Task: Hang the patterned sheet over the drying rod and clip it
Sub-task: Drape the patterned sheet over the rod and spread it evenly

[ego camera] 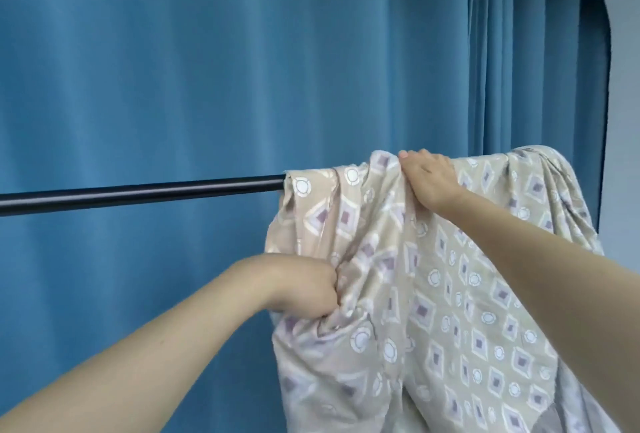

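Beige diamond-patterned cotton sheet [450, 294]: draped over black metal rod [138, 191]; right hand [429, 179] grips its top fold, left hand [304, 285] fists lower bunch.

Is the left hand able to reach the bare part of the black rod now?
Probably yes, once it lets go: the left hand grips the sheet just below the rod, with nothing between them.

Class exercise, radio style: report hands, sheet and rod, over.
Left hand grips hanging patterned sheet. Right hand holds it atop the rod. Sheet bunched at right end; no clip visible.
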The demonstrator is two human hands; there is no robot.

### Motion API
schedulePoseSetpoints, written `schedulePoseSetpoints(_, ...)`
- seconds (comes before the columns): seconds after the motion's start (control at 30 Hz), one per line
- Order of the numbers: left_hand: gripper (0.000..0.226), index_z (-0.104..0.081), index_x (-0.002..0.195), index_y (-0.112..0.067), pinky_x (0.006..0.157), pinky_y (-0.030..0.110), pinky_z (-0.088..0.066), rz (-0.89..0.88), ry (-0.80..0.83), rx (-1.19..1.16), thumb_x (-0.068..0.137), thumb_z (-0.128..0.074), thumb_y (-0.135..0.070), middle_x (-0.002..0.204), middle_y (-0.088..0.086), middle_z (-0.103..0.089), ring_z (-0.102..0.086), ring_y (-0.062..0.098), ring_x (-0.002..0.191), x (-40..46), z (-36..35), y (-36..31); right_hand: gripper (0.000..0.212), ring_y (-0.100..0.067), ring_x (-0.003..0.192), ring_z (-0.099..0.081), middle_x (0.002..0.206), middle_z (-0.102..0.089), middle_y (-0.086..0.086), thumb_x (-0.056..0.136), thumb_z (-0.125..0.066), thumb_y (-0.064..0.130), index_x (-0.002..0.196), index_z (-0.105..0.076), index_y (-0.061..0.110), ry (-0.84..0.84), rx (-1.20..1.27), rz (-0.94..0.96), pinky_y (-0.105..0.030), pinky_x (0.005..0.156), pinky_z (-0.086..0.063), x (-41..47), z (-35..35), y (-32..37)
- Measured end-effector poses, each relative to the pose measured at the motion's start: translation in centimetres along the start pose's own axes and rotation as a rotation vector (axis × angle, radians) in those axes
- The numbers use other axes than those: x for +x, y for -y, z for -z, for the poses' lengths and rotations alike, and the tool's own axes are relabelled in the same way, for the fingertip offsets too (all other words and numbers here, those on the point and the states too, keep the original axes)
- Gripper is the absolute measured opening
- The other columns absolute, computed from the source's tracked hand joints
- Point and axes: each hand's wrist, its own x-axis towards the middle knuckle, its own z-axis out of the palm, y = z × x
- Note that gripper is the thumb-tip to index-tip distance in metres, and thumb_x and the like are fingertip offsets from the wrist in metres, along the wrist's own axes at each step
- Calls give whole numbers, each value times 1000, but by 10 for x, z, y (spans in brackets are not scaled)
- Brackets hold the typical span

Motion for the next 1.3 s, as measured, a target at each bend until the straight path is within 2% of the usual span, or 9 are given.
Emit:
schedulePoseSetpoints(0.1, 17, -55, 78, -13, 68, 35, -52, -35, -139, 93, 88, -46, -23, 82, 2, -63, -61, 25, 80, -7, 7, -14, 41, -31, 92, -44, 72, -38, 5, 94, -15, 49, 63, -31, 26, -9, -4, 59, -38, 88, -27, -2, -7, 2)
schedulePoseSetpoints(0.27, 32, -57, 113, -22, 92, 39, -44, -47, -997, -63, 92, -48, -44, 115, -3, -58, -51, 23, 110, 4, 73, -20, 30, -22, 93, -48, 88, -58, 3, 75, -36, 51, 72, -61, 35, 209, 263, 10, -33, 82, -36, 0, 12, -1)
schedulePoseSetpoints(0.37, 36, -60, 107, -19, 80, 37, -42, 133, -846, 102, 96, -41, -48, 111, 3, -58, -52, 29, 108, 28, 81, -8, 24, -26, 74, -57, 76, -63, -3, 74, -51, 38, 75, -70, 22, 300, 393, 30, -38, 58, -47, 2, 29, 0)
schedulePoseSetpoints(0.5, 41, -41, 63, -16, 54, 34, -28, 123, -1004, -100, 100, -44, -33, 63, 2, -48, -50, 31, 69, 47, 78, -4, 41, -22, 77, -54, 78, -57, -3, 98, -45, 38, 71, -57, 9, 163, 231, 302, -44, 78, -45, 9, 23, 15)
schedulePoseSetpoints(0.73, 37, -50, 82, 6, 62, 31, -39, -186, -1348, -940, 103, -43, -24, 69, 4, -48, -44, 14, 64, 13, 68, -13, 53, -24, 59, -46, 56, -44, 3, 95, -10, 52, 62, -35, 19, -205, 102, 434, -35, 57, -28, 4, -24, 18)
schedulePoseSetpoints(0.8, 39, -46, 77, 1, 59, 32, -38, -179, -1401, -813, 103, -41, -28, 65, 1, -45, -41, 14, 60, 1, 47, -23, 44, -23, 55, -37, 52, -32, 6, 96, -12, 44, 60, -25, 24, -317, 77, 452, -31, 57, -19, 1, -32, 20)
schedulePoseSetpoints(0.93, 40, -37, 64, -20, 60, 35, -39, 64, -1035, -201, 101, -36, -35, 58, -7, -43, -46, 19, 64, -19, -1, -33, 43, -23, 54, -35, 55, -35, 5, 98, -16, 35, 62, -32, 19, -431, 65, 478, -30, 57, -20, 2, -36, 21)
schedulePoseSetpoints(1.1, 31, -46, 78, -26, 78, 33, -45, 325, -490, -225, 98, -38, -49, 88, -9, -55, -55, 17, 90, -29, -10, -29, 42, -25, 51, -37, 55, -38, 2, 97, -21, 35, 63, -36, 16, -451, 10, 531, -30, 54, -19, 3, -39, 22)
schedulePoseSetpoints(1.3, 36, -53, 111, -23, 88, 37, -36, 323, -1209, 137, 86, -42, -47, 109, -3, -52, -46, 23, 103, -15, 35, -36, 44, -28, 52, -48, 56, -47, 2, 97, -17, 39, 76, -47, 15, -364, -3, 567, -32, 50, -30, 9, -35, 15)
